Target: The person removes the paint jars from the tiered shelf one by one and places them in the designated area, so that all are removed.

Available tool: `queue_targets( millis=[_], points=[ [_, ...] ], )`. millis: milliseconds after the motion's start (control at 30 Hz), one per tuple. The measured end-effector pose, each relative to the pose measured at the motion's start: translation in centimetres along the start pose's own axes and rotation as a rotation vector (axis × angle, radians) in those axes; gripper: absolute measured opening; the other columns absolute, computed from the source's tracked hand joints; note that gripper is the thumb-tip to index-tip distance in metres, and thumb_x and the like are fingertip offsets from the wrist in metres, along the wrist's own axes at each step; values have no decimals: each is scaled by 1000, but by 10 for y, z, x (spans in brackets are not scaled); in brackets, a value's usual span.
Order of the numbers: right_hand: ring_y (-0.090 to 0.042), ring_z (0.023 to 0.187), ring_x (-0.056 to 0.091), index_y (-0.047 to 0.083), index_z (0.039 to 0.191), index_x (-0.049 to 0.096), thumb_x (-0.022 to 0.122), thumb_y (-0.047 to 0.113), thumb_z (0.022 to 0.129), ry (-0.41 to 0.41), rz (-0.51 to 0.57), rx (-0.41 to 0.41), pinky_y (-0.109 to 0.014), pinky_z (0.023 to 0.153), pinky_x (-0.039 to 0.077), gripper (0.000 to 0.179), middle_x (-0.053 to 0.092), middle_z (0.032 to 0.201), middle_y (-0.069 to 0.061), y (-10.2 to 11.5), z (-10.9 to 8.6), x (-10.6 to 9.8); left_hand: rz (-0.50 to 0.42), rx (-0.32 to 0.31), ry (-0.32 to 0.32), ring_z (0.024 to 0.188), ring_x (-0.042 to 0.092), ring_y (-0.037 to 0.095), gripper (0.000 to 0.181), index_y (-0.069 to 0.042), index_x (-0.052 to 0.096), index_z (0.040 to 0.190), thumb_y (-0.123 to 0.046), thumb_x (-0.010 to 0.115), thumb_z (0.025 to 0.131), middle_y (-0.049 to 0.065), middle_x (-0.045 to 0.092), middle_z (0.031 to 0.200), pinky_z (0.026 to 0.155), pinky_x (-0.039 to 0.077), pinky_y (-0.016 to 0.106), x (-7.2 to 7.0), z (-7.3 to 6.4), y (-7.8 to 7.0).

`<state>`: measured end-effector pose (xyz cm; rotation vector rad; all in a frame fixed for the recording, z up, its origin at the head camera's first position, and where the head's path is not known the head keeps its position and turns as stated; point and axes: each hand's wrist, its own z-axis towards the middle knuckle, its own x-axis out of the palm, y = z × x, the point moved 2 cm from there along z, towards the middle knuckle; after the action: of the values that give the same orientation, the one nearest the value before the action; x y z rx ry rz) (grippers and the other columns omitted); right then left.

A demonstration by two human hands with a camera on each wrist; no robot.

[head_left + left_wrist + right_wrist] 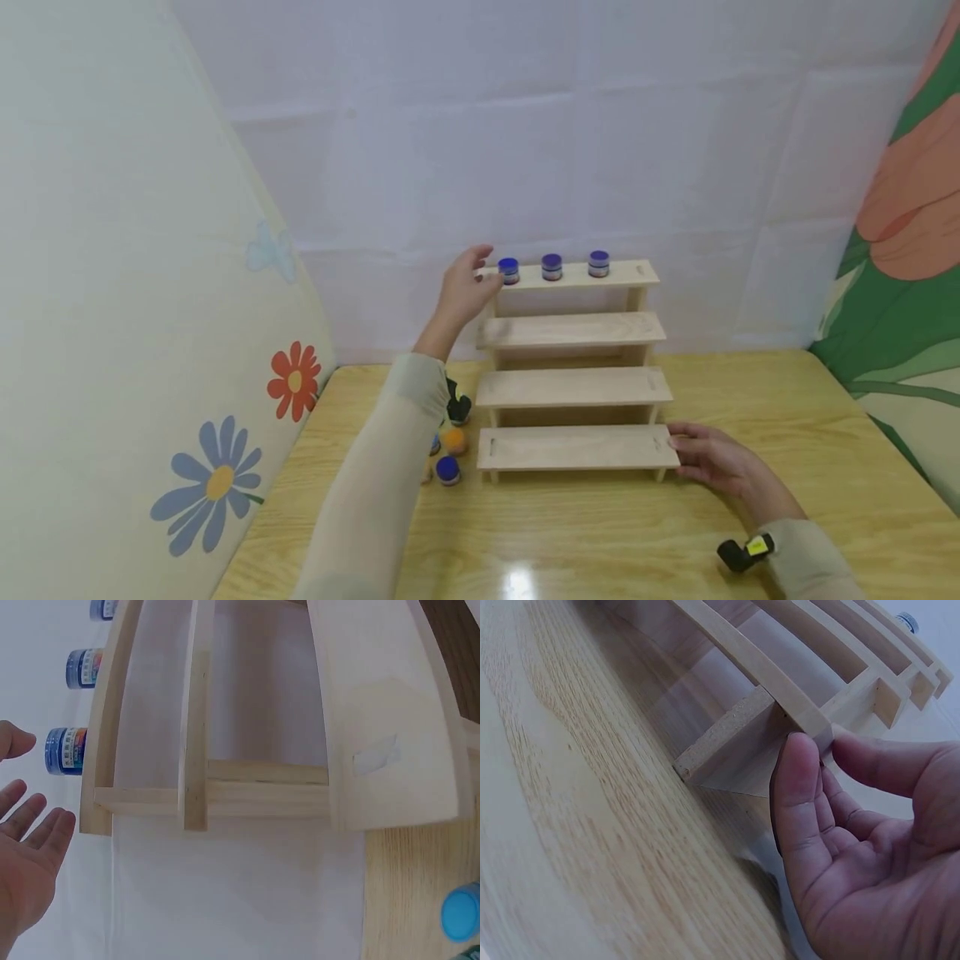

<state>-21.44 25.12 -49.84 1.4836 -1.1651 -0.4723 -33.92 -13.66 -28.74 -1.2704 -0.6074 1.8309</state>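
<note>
A wooden four-step display shelf (573, 448) stands on the table. Along its top step sit three small jars with blue lids: a left one (508, 272), a middle one (552, 267) and a right one (598, 264). My left hand (460, 292) is beside the left jar, fingers spread. In the left wrist view, a gap shows between the thumb and fingers of that hand (30, 855) and the jar (69, 751). My right hand (716, 462) pinches the right end of the lowest step between thumb and fingers, as the right wrist view shows.
Left of the shelf, partly hidden by my left forearm, are a blue-lidded jar (447, 471), an orange-topped jar (453, 440) and a black item (458, 407). White cloth (525, 150) hangs behind; a flower-printed panel (217, 483) borders the table's left.
</note>
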Motion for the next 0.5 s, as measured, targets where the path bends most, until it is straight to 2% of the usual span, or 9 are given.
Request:
queue_targets(
  millis=[133,300,500],
  points=[
    [-14,92,69,11,129,55,53,9,105,-9,3,-2,-26,75,60,25,71,104,-1,0,-1,2,19,-15,-1,134,51,33,57,-1,51,144,-14,70,92,16,54,146,110,48,39,4,4,0],
    [-14,92,69,14,124,58,53,9,104,-10,5,-5,-25,74,60,21,71,103,-1,-1,-1,2,0,-45,-1,134,52,33,56,-1,51,143,-12,70,92,17,54,145,108,49,39,7,5,1],
    [-14,92,69,14,124,58,52,8,104,-12,15,-5,-25,74,60,21,71,103,-1,0,-1,1,-26,-50,17,132,53,33,58,-1,51,143,-12,74,91,19,54,145,107,51,37,13,9,1]
  ],
)
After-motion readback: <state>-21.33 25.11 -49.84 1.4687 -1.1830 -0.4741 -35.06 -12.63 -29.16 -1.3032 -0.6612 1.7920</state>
